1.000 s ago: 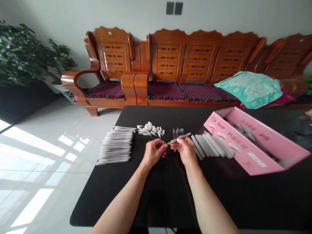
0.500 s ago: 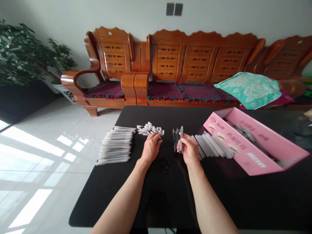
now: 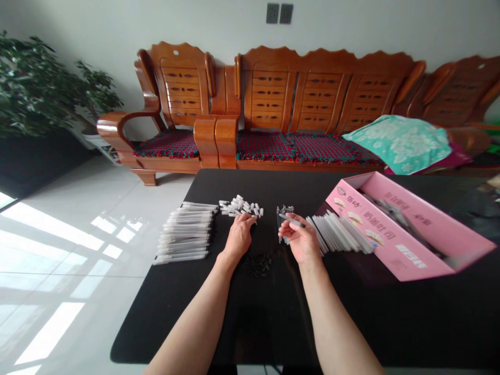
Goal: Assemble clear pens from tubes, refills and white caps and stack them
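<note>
My right hand (image 3: 300,238) is closed on a thin grey pen tube (image 3: 292,221), held level just in front of a small bunch of clear refills (image 3: 284,210). My left hand (image 3: 239,234) reaches forward with curled fingers to the heap of small white caps (image 3: 241,207) and touches its near edge; whether it has a cap in its fingers is hidden. A little pile of tiny black parts (image 3: 258,264) lies between my wrists on the black table (image 3: 242,317). Finished white pens (image 3: 186,233) are stacked at the left, white tubes (image 3: 339,233) at the right.
An open pink box (image 3: 406,234) with more parts lies at the right of the table. Behind the table stand wooden chairs and a bench (image 3: 312,104) with red cushions and a green cloth (image 3: 402,141). A potted plant (image 3: 42,86) is at the left, over white floor tiles.
One second ago both hands held the tube together at the middle. My left hand then let go and moved forward to the caps; my right hand keeps the tube and has turned it level.
</note>
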Tool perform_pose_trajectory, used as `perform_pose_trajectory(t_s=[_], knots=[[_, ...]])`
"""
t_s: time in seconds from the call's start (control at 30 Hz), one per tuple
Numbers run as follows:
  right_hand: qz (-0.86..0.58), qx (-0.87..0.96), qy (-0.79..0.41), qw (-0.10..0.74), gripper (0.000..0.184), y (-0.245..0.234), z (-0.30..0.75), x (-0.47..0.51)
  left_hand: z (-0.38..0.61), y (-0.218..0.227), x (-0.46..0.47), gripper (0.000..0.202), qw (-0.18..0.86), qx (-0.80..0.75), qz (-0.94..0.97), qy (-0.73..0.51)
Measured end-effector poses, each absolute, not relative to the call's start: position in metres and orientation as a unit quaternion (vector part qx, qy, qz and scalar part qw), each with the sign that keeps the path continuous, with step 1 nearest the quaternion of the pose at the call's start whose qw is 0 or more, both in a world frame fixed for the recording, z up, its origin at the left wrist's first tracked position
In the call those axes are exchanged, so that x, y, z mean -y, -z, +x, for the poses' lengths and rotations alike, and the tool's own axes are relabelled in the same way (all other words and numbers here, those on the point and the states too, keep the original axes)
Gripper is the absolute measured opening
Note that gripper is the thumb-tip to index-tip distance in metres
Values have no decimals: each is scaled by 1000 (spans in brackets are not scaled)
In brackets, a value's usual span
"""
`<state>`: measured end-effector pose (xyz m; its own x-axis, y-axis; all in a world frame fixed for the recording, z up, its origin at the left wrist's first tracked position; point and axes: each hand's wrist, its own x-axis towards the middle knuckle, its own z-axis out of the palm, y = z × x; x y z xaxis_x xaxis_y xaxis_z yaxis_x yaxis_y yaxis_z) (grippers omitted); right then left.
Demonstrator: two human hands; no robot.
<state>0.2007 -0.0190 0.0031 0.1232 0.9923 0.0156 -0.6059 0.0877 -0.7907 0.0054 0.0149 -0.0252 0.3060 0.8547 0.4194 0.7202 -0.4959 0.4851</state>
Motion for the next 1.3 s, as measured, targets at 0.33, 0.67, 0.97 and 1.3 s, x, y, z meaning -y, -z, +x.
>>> perform_pose_trajectory(t_s=[0.33, 0.67, 0.97, 1.3], knots=[[-327, 296, -590, 676, 22, -2, 202, 18, 6, 20, -10, 15, 137, -502, 793, -318], [-350, 308, -579, 669, 21, -3, 199, 19, 4, 8, 3, 26, 138, -537, 780, -290], [-366, 310, -573, 665, 20, -4, 198, 20, 4, 9, -3, 17, 471, -518, 476, -532], [-387, 341, -575, 635, 21, -4, 193, 22, 10, 6, 2, 36, 648, -394, 302, -577]])
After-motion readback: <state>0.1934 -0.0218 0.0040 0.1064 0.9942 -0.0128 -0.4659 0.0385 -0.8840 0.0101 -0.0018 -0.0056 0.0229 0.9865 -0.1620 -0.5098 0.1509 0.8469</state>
